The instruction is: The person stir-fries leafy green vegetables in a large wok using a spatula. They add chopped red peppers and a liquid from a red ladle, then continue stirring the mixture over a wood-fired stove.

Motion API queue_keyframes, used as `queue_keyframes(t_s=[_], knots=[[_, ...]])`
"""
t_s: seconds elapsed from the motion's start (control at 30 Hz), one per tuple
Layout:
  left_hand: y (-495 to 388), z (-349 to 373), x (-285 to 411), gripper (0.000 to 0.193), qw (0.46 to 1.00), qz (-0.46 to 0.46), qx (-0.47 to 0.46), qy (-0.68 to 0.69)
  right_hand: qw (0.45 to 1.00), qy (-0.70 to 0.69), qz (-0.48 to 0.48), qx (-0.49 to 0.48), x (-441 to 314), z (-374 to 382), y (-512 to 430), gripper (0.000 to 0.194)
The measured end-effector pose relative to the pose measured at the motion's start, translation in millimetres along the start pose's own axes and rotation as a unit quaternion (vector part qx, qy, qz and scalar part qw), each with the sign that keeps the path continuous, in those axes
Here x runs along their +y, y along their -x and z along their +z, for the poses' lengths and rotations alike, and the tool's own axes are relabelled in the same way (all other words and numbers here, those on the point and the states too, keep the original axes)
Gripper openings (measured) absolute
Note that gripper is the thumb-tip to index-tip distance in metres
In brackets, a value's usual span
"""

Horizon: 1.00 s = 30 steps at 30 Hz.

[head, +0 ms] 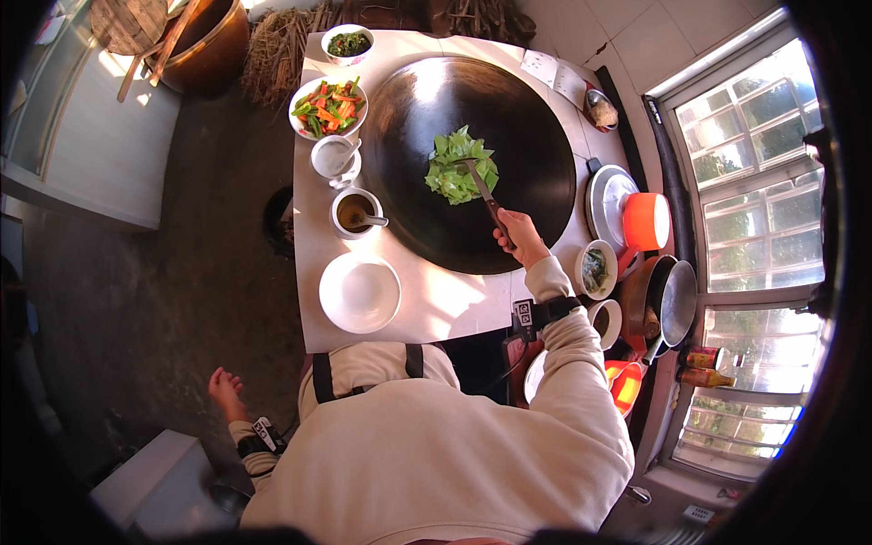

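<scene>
My right hand [521, 237] grips the dark wooden handle of a metal spatula [485, 185]. Its head is partly hidden among chopped green leaves [454, 163] heaped in the middle of a large black wok [415, 225] set into the tiled stove top [436, 306]. Away from the stove, my left hand [226, 390] hangs out to the left above the floor, fingers loosely bent, with nothing seen in it. Along the wok's left side stand a bowl of cut peppers [329, 109], a white jar with a spoon [334, 158], a cup of brown liquid [355, 211] and a white bowl [360, 293].
A bowl of chopped greens [348, 45] occupies the far left corner. On the right are an orange-red ladle [644, 221], a pot lid [606, 204], a bowl of leaves [595, 269] and stacked pans [678, 303] beneath the window [756, 225]. Straw bundles [279, 58] lie behind.
</scene>
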State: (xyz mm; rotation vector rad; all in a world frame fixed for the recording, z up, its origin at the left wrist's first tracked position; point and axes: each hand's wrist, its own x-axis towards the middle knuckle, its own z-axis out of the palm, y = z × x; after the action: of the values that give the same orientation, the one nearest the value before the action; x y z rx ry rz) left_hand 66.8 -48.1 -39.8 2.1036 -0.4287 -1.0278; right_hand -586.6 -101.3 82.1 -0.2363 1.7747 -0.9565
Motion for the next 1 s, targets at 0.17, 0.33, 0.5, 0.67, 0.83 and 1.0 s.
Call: queue_keyframes(t_s=[0.17, 0.33, 0.5, 0.67, 0.83, 1.0], knots=[[-4.4, -2.7, -6.5, 0.019, 0.999, -0.026, 0.018, -0.011, 0.998, 0.003, 0.043, -0.034, 2.3, 4.6, 14.2, 0.021], [-7.5, -0.3, -9.1, 0.019, 1.000, -0.028, 0.009, 0.000, 0.999, -0.027, 0.015, 0.022, 5.2, -2.2, 14.2, 0.023], [-6.7, 4.4, -8.3, 0.019, 1.000, -0.024, 0.002, -0.004, 0.994, -0.080, 0.041, 0.060, 12.3, -13.3, 0.3, 0.021], [-8.0, 7.2, -5.0, 0.019, 1.000, -0.005, -0.010, -0.004, 0.973, -0.211, 0.090, -0.009, 5.7, -17.6, -10.9, 0.019], [-11.1, 0.2, -9.3, 0.019, 1.000, -0.021, 0.012, -0.005, 0.995, -0.074, 0.057, -0.039, 7.1, -21.9, 16.6, 0.018], [-8.1, 3.1, -10.6, 0.019, 1.000, -0.023, -0.007, -0.005, 0.999, -0.026, 0.029, -0.002, 7.3, 4.9, 12.0, 0.021]])
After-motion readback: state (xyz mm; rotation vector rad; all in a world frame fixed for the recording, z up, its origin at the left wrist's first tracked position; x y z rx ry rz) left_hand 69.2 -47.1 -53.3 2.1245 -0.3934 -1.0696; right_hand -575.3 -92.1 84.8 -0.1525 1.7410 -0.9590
